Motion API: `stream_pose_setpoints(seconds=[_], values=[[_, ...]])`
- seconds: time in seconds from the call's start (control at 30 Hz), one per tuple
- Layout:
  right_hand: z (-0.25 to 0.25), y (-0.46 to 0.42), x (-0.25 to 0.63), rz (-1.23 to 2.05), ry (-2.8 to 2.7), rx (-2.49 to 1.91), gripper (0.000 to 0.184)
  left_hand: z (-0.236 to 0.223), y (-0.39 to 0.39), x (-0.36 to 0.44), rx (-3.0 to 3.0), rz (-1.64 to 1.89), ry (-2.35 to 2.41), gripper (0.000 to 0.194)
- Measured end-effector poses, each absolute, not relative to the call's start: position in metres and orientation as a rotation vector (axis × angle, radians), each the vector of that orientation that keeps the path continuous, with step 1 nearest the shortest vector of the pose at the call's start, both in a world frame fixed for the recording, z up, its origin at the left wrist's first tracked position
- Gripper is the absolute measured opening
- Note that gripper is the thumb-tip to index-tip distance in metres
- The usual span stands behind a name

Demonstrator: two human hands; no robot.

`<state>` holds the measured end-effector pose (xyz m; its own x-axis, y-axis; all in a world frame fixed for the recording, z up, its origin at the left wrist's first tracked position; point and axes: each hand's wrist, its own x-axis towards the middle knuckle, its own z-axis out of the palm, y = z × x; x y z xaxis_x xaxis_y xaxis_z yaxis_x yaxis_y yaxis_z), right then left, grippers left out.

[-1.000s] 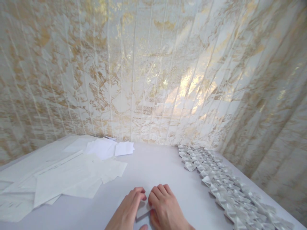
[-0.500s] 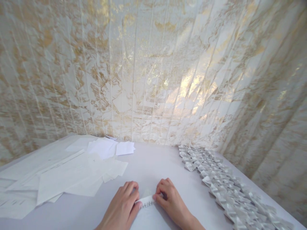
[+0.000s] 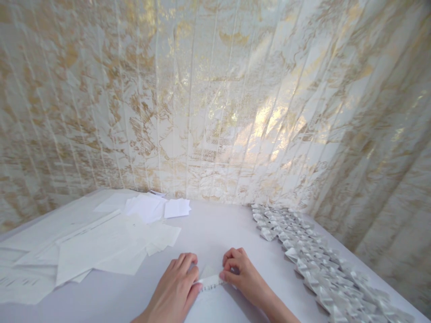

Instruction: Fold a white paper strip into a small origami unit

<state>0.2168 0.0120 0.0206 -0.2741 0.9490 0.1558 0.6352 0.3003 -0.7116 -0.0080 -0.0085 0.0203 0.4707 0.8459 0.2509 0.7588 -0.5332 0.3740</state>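
Observation:
A white sheet of paper [image 3: 208, 303] lies on the table at the lower middle, its far edge turned over into a narrow strip with dark printed marks. My left hand [image 3: 177, 287] is closed at the strip's left end, the thumb pressed on the fold. At the strip's right end my right hand [image 3: 243, 277] pinches the paper between thumb and curled fingers. A thin pale part of the paper shows just beyond the fold, between the hands.
Loose white sheets [image 3: 97, 246] overlap on the left of the table [image 3: 218, 229], with small cut pieces [image 3: 177, 208] behind them. Rows of folded grey-white paper pieces [image 3: 323, 264] run along the right side. A patterned curtain [image 3: 208, 98] hangs behind.
My right hand has shifted slightly right and up along the strip. My left hand stays at its end, and the folded strip looks a little narrower. The view has moved slightly.

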Motion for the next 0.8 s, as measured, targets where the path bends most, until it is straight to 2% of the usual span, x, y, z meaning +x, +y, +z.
stream_pose_setpoints(seconds=[0.4, 0.57, 0.73, 0.8], values=[[0.025, 0.002, 0.210, 0.549, -2.077, -1.461, 0.020, 0.019, -0.008, -0.009, 2.441, 0.638, 1.377, 0.010], [0.025, -0.001, 0.211, 0.477, -2.142, -1.382, 0.023, 0.015, -0.008, -0.014, 2.576, 0.709, 1.099, 0.035], [0.023, -0.004, 0.206, 0.406, -2.251, -1.210, 0.034, 0.018, -0.007, -0.007, 2.793, 0.676, 0.993, 0.015], [0.020, -0.004, 0.203, 0.373, -2.313, -1.137, 0.040, 0.019, -0.007, -0.004, 2.842, 0.688, 1.014, 0.013]])
